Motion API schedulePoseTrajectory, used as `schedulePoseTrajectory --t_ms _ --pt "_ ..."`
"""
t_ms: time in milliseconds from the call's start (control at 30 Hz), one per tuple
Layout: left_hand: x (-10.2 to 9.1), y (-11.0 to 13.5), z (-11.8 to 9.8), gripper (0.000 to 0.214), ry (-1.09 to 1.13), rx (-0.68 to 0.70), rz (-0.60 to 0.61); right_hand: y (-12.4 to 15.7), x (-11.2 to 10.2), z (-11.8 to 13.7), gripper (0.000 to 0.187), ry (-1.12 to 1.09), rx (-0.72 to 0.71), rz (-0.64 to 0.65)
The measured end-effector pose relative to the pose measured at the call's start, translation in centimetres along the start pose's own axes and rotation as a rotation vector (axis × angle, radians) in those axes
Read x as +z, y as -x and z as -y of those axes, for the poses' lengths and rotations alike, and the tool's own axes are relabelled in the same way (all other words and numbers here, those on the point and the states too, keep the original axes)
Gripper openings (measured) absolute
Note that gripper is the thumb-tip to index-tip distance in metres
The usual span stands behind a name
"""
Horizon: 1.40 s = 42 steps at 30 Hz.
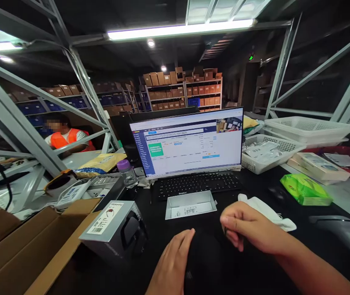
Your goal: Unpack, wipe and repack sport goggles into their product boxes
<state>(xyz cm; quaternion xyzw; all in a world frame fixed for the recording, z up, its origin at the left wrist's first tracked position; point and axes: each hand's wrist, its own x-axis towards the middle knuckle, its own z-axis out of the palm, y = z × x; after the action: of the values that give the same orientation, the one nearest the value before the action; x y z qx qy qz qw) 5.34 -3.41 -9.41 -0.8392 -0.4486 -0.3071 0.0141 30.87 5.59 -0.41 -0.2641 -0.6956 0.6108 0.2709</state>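
My left hand [172,264] is at the lower middle with its fingers stretched out side by side, over a dark surface with a faint pale mark near the thumb side. What lies under its palm blends into the black desk. My right hand [248,227] is closed, fingers curled and thumb pressed in; a small dark thing shows by its fingers, too unclear to name. Behind the hands lies a shallow grey box tray [175,208] with a printed label. Beside the right hand is a white cloth [268,213]. A grey box [113,233] with pictured glasses stands left of my left hand.
A monitor [190,143] and black keyboard [197,184] stand ahead. At right are a green pack [306,189], a barcode scanner [337,227] and white baskets [265,159]. An open cardboard box [39,246] fills the left. A person in an orange vest [67,139] sits beyond.
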Motion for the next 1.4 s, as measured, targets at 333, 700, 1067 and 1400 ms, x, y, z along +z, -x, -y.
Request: schedulePoseTrajectory --t_ms 333,700,1067,1400 --pt "2.9 0.1 -1.4 0.073 -0.328 0.022 -0.129 -0.8 -2.4 0.3 0.03 0.615 -0.053 -0.016" --pt "-0.2 -5.0 -0.8 0.104 -0.407 -0.1 -0.403 -0.9 -1.3 -0.3 0.082 0.429 -0.245 -0.254" --pt "4.6 -0.4 5.5 0.021 -0.48 -0.013 -0.268 3.4 -10.8 1.8 0.067 0.359 -0.265 -0.811" --pt "3.6 3.7 -0.5 0.012 -0.421 -0.236 -0.318 1.2 -7.8 0.5 0.073 0.148 -0.107 -0.524"
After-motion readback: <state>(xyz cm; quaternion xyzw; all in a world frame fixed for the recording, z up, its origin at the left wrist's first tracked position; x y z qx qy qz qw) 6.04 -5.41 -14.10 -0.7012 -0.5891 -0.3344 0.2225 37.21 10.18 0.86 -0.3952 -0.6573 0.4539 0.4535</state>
